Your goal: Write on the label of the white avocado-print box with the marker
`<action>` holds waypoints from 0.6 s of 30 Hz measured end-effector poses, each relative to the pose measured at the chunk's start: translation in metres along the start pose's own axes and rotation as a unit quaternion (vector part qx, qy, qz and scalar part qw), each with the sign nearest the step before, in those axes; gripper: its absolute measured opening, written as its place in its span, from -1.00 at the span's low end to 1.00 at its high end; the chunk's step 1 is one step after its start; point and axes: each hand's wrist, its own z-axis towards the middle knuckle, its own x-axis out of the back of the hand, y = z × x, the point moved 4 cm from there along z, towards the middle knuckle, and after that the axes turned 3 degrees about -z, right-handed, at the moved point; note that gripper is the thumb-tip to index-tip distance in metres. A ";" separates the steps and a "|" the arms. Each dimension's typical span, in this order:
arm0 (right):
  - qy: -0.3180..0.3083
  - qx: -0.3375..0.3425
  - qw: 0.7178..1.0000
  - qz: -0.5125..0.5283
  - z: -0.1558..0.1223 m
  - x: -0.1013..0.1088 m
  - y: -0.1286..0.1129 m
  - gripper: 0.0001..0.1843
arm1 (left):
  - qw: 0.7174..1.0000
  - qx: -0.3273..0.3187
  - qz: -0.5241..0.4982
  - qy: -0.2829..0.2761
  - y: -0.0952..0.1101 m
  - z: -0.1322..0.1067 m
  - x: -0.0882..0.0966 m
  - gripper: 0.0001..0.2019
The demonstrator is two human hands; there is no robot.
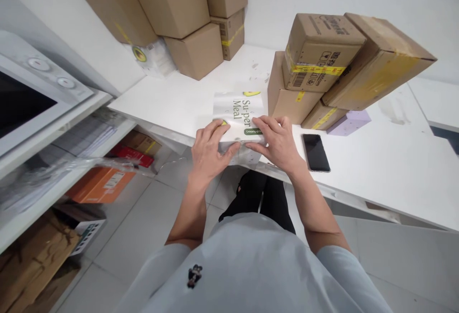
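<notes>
A white pouch (239,112) printed "Super Meal" with green marks lies flat at the front edge of the white table (376,160). My left hand (209,149) rests on its near left corner, fingers curled over the edge. My right hand (277,142) presses on its near right side, thumb tucked under the pouch edge. Both hands hold the pouch's near end, which overhangs the table edge slightly.
A black phone (315,152) lies right of my right hand. Stacked cardboard boxes (322,64) stand just behind it, with a lilac box (348,123) beside them. More cartons (186,21) sit at the back. A white shelf (53,126) with packages stands on the left.
</notes>
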 end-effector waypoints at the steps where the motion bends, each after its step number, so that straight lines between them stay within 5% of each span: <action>1: 0.000 -0.005 1.000 0.003 -0.001 0.000 0.000 -0.23 | 1.000 -0.003 -0.008 -0.001 0.000 0.000 0.000 -0.46; 7: 0.005 -0.018 1.000 0.017 -0.006 0.002 -0.003 -0.20 | 0.999 0.005 -0.038 -0.015 -0.001 0.000 0.006 -0.26; 18: 0.011 0.000 0.999 0.036 -0.004 -0.005 -0.008 -0.22 | 0.997 0.008 -0.020 -0.073 0.001 0.001 0.006 -0.38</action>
